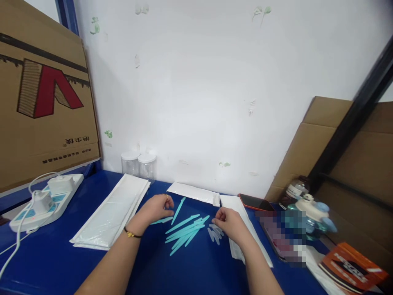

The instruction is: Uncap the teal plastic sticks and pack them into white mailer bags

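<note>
Several turquoise plastic sticks (186,233) lie in a loose pile on the blue table (172,278), between my hands. My left hand (159,208) is at the left of the pile, fingers curled with a gap between thumb and forefinger and nothing visible in it; one stick lies partly under it. Another turquoise stick (178,211) lies just right of its fingertips. My right hand (227,221) is over a small heap of translucent pieces (215,233), its thumb and fingertips pressed together; whatever they may hold is too small to name.
White padded packets (112,211) lie at the left, another packet (193,193) by the wall. A power strip (61,200) is far left. Clear jars (147,166) stand behind. Phone (256,202), teal bottle (310,217) and orange box (353,266) are at the right.
</note>
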`<state>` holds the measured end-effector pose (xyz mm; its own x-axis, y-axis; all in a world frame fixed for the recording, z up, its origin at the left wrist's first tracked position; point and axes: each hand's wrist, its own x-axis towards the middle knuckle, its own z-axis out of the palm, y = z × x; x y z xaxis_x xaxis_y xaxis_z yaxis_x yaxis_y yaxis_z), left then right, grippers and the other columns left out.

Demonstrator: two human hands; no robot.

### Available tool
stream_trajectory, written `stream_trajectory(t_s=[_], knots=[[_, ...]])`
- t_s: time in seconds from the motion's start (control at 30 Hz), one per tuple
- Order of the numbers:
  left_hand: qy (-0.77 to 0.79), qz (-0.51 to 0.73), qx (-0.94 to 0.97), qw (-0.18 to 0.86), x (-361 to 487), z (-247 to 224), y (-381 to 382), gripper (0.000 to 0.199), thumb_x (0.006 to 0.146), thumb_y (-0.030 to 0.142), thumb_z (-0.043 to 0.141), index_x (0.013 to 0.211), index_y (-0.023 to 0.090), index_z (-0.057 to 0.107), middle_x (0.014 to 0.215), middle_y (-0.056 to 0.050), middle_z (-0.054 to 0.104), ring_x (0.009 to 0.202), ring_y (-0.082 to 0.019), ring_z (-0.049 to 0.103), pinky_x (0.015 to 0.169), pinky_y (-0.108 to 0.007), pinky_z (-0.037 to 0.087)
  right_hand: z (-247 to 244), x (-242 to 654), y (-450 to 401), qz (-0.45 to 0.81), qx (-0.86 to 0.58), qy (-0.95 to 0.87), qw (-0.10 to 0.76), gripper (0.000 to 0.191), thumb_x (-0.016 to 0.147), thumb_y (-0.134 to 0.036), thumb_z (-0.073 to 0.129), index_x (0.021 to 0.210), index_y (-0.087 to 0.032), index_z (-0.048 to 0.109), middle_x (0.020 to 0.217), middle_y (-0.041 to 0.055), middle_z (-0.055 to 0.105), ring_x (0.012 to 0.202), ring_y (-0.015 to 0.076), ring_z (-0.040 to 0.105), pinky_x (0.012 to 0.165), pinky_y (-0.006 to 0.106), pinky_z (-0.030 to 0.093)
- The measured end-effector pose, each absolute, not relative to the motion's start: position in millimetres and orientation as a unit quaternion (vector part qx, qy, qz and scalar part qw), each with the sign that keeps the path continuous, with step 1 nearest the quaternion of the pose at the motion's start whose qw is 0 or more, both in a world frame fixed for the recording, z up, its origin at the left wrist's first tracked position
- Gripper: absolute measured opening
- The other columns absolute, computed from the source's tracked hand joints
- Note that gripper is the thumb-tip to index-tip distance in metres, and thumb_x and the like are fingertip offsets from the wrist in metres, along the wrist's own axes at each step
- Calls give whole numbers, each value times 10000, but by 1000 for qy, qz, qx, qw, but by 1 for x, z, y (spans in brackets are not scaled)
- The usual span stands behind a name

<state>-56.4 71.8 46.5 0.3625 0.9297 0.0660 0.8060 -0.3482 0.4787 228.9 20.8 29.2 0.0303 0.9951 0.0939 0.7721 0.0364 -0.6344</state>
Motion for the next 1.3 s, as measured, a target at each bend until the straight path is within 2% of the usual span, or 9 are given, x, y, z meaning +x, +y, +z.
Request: stream_trajectory(t_s=[0.13, 0.3, 0.4, 0.6, 0.77, 0.93, 1.03, 1.2, 1.3], knots=[[582, 33, 790, 191, -75, 50, 68, 246, 482, 208, 707, 721, 212, 648, 732, 21, 621, 635, -154, 567, 509, -220, 340, 36, 225, 18, 182, -660, -674, 278, 118, 690, -289, 599, 634, -186, 592, 588, 2, 611, 559, 128, 537, 509, 213, 338], [593, 26, 778, 204, -69, 47, 68, 108, 554, 174, 630, 658, 203, 632, 683, 9, 633, 615, -158, 564, 505, -228, 336, 38, 222, 16, 198, -652, -674, 285, 118, 697, -283, 586, 632, -185, 595, 577, -4, 592, 545, 123, 518, 506, 214, 338], [572, 103, 783, 223, -65, 54, 68, 96, 635, 263, 603, 691, 184, 608, 675, 6, 610, 611, -147, 539, 532, -230, 347, 38, 217, 16, 241, -615, -669, 341, 107, 712, -285, 581, 691, -185, 614, 570, -16, 551, 538, 116, 495, 507, 214, 351], [362, 199, 775, 477, -31, 70, 44, 387, 735, 540, 548, 729, 154, 578, 677, 12, 556, 640, -121, 484, 621, -229, 387, 38, 187, 11, 496, -411, -584, 493, 386, 728, -388, 633, 1072, -229, 562, 728, -24, 527, 478, 75, 457, 439, 199, 344], [244, 180, 652, 695, -4, 62, 25, 404, 732, 528, 593, 813, 135, 636, 722, -12, 544, 642, -109, 483, 636, -241, 386, 38, 176, 5, 591, -342, -537, 496, 242, 764, -392, 620, 796, -152, 606, 584, -16, 534, 456, 67, 446, 458, 196, 320], [248, 192, 548, 776, 1, 56, 23, 382, 782, 503, 553, 828, 128, 606, 588, 45, 385, 513, -65, 340, 514, -213, 317, 41, 178, 3, 611, -325, -514, 508, 265, 734, -384, 659, 866, -164, 593, 536, -26, 534, 468, 80, 443, 472, 202, 321], [271, 209, 588, 733, 3, 56, 23, 354, 771, 502, 563, 842, 154, 561, 623, 46, 415, 505, -60, 334, 481, -196, 289, 39, 181, 8, 569, -360, -490, 553, 272, 706, -407, 677, 716, -165, 553, 471, -51, 470, 410, 65, 383, 427, 196, 275], [368, 214, 725, 541, 1, 55, 30, 358, 826, 475, 428, 775, 156, 583, 617, 17, 511, 537, -98, 457, 524, -213, 362, 42, 206, 18, 464, -438, -452, 623, 321, 692, -453, 666, 659, -179, 503, 499, -62, 436, 385, 50, 312, 388, 197, 199], [416, 225, 796, 378, -1, 48, 37, 315, 824, 383, 415, 736, 171, 631, 785, -24, 615, 719, -148, 552, 678, -236, 408, 46, 230, 17, 405, -511, -508, 563, 309, 695, -447, 648, 623, -180, 510, 463, -66, 425, 394, 56, 315, 405, 202, 222]])
